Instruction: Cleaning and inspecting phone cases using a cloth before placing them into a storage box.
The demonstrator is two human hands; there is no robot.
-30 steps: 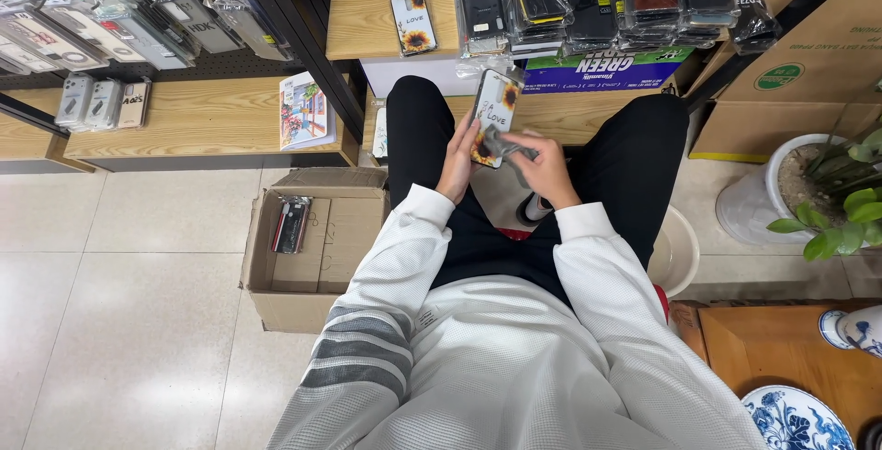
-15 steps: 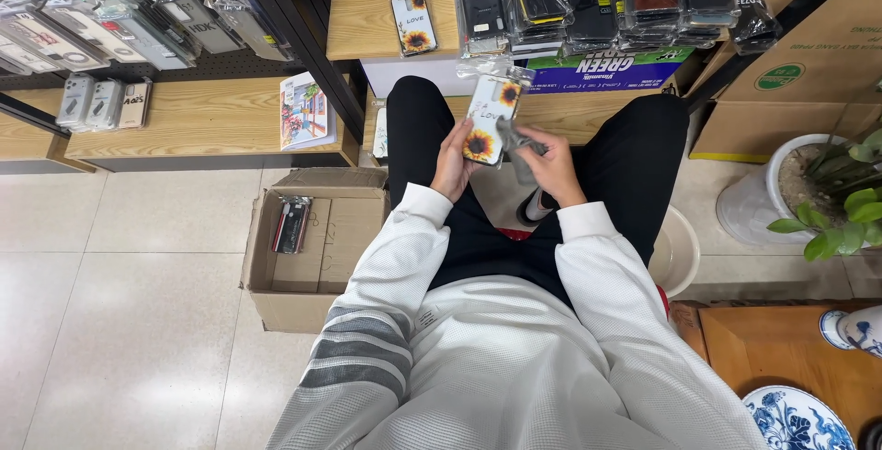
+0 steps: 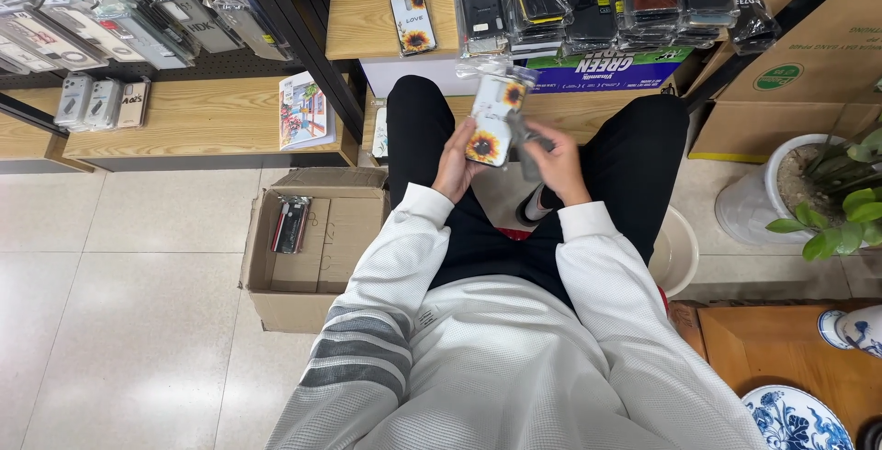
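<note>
Holding a sunflower phone case (image 3: 491, 119) upright at frame centre, left hand (image 3: 457, 163) closed around its lower edge, face kept readable; right hand (image 3: 551, 158) pinching its clear wrapper (image 3: 524, 142) aside. Open box (image 3: 312, 248) lower left.

I am holding both forearms forward over my lap, elbows bent; my left hand (image 3: 453, 163) is curling its fingers (image 3: 464, 138) closed in a grip, while my right hand (image 3: 555, 163) is pinching beside it.
</note>
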